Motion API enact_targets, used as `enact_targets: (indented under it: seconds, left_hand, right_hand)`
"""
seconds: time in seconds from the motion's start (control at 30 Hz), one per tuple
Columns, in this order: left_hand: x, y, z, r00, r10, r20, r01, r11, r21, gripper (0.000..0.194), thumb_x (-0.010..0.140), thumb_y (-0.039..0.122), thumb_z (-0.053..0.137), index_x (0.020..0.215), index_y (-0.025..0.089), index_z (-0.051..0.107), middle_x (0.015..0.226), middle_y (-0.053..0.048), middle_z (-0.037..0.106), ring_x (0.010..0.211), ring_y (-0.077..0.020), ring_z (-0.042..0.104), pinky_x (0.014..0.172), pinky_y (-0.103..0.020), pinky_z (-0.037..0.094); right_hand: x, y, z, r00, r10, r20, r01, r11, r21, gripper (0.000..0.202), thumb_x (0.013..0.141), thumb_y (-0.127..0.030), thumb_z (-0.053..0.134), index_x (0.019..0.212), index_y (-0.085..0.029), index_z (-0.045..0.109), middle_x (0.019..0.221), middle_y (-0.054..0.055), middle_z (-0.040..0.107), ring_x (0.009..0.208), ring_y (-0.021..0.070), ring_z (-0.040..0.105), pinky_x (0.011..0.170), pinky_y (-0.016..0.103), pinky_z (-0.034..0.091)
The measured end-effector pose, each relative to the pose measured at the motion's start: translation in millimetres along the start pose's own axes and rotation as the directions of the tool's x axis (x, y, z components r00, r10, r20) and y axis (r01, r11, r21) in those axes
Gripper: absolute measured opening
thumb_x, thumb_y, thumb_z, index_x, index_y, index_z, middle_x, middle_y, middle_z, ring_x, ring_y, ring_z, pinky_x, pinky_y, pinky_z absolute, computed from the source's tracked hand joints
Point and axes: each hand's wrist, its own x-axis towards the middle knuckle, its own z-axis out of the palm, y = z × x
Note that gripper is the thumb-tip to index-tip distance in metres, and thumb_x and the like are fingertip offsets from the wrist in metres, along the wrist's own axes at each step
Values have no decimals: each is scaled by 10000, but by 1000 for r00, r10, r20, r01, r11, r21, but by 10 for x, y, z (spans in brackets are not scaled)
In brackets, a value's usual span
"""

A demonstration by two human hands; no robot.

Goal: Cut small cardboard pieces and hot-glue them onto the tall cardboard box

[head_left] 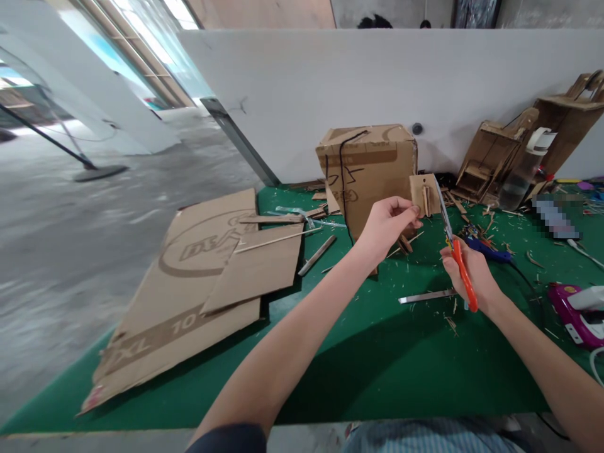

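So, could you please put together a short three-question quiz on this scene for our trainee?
1. Which tool is in the right hand?
2. True or false: in the picture, the large box is to the left of the bottle.
3. What does the left hand hold: A) a phone, B) a small piece of cardboard, or C) a cable?

Key: 1. Scissors. 2. True. 3. B.

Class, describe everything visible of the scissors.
The scissors have orange, plastic-looking handles and slim silvery blades that look like metal. The right hand grips the handles above the green table, blades pointing up and slightly left beside the right edge of a small cardboard piece. Whether the blades touch it or stand open is unclear.
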Motion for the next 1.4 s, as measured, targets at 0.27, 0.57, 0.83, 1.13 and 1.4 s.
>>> enact_targets:
  seconds: [0.27, 0.57, 0.83, 1.13, 1.4]
  left_hand:
    - [-21, -1, 33, 999, -36, 3, 36, 999, -34, 80, 818, 136, 614, 744, 126, 587, 672, -14, 644, 590, -88, 617, 676, -255, 536]
    - [-27, -12, 28, 999, -36, -1, 36, 997, -64, 103, 811, 120, 628, 720, 130, 580, 658, -12, 630, 585, -87, 610, 668, -250, 527]
    - [-8, 26, 21, 999, -36, -24, 33, 991, -128, 106, 792, 130, 655, 714, 134, 583, 688, -18, 641, 580, -78, 602, 678, -243, 524]
    - [67, 42, -82, 998, 22, -65, -27, 997, -75, 113, 796, 136, 653, 699, 135, 594, 658, -16, 632, 559, -78, 571, 630, -229, 487]
    - [29, 8, -20, 998, 28, -58, -31, 998, -53, 119, 805, 110, 615, 691, 135, 592, 639, -7, 618, 569, -73, 567, 645, -222, 480]
  right_hand:
    - [8, 9, 23, 1000, 2, -18, -3, 998, -70, 472, 932, -620, 383, 955, -176, 543, 755, 69, 644, 637, 208, 619, 588, 300, 474]
    - [25, 3, -7, 999, -24, -47, 16, 987, -161, 559, 917, -690, 357, 996, -170, 547, 687, 48, 612, 603, 215, 613, 564, 296, 458]
    - [17, -44, 25, 998, 22, -58, -31, 988, -149, 515, 917, -652, 396, 980, -176, 585, 683, 60, 656, 600, 224, 649, 579, 307, 486]
    - [-2, 3, -35, 995, -6, 95, 5, 1000, 14, 502, 907, -566, 431, 1149, -149, 571, 1061, 170, 701, 767, 260, 703, 661, 366, 541]
    - [-18, 4, -8, 997, -11, 73, 10, 1000, 14, 512, 918, -572, 412, 1150, -141, 565, 1028, 167, 703, 849, 277, 699, 713, 367, 536]
